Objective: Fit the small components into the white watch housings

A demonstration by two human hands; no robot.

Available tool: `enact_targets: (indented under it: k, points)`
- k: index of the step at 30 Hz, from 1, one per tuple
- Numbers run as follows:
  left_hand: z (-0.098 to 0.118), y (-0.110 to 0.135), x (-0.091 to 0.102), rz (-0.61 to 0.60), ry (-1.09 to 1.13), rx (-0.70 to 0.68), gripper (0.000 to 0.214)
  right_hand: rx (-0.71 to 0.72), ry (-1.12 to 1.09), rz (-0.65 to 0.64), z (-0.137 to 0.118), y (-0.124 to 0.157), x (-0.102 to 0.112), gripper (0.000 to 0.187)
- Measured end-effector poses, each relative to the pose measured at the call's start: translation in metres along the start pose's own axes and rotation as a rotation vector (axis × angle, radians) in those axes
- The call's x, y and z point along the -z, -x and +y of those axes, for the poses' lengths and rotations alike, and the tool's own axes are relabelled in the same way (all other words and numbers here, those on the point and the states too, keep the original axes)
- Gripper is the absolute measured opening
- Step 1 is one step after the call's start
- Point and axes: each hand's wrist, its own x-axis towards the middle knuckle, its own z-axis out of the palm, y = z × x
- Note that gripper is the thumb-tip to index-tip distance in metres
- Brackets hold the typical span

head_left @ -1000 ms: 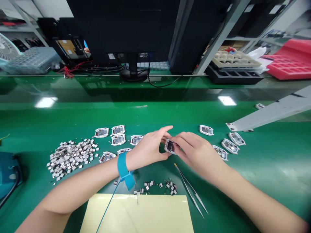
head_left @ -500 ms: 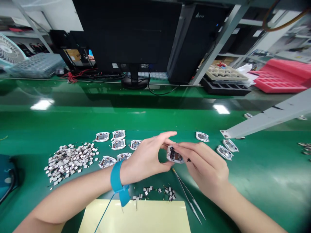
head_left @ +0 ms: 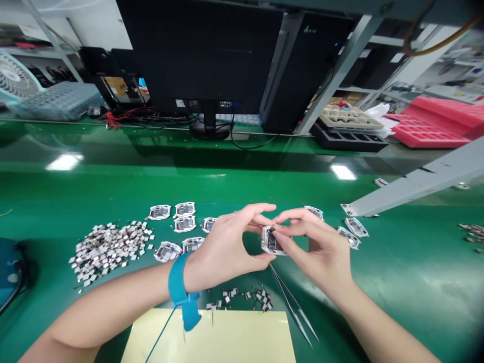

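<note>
My left hand (head_left: 227, 247) and my right hand (head_left: 317, 247) meet above the green bench. Their fingertips pinch the edges of a small white-framed circuit module (head_left: 271, 240), with dark components showing on its face. Fine steel tweezers (head_left: 293, 305) lie just below my right hand, their tips pointing toward me. To the left, several similar modules (head_left: 185, 223) lie in rows, and others (head_left: 350, 237) lie to the right. Farther left is a heap of tiny metal-and-white chips (head_left: 109, 250). A blue wrist strap (head_left: 177, 282) circles my left wrist.
A smaller scatter of chips (head_left: 245, 297) lies near a pale yellow sheet (head_left: 207, 338) at the front edge. A grey metal bar (head_left: 419, 181) crosses the right. Behind stand a monitor (head_left: 200, 60), a beige tray (head_left: 350, 118) and a red foam tray (head_left: 431, 128).
My right hand has moved up and closer to my left, its fingers now over the module's top edge. The module has turned slightly, and the view has shifted a little.
</note>
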Motion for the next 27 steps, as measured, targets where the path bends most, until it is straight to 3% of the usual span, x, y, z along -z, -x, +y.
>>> enact_targets:
  k: [3,5,11,15,21,24,27]
  points:
    - [-0.005,-0.002,-0.001,0.015,0.050,0.028,0.057,0.232,0.353,-0.031,0.001,0.000,0.005,0.013]
    - [-0.007,-0.003,-0.002,0.001,0.079,0.052,0.058,0.292,0.501,-0.078,-0.001,-0.001,0.009,0.012]
    - [-0.008,-0.004,-0.006,-0.062,0.086,0.108,0.061,0.363,0.519,-0.145,-0.005,-0.003,0.017,0.006]
    - [-0.009,-0.003,-0.008,-0.092,0.044,0.109,0.060,0.386,0.594,-0.253,-0.006,-0.004,0.017,0.015]
    - [-0.021,-0.001,-0.015,-0.135,-0.068,0.106,0.057,0.551,0.676,-0.446,-0.008,-0.003,0.007,0.026]
    - [-0.034,0.004,-0.017,-0.164,-0.104,0.131,0.054,0.502,0.625,-0.505,0.012,-0.002,0.009,0.029]
    - [-0.050,0.013,-0.011,-0.160,-0.200,0.154,0.055,0.361,0.610,-0.477,0.062,0.003,0.030,0.024]
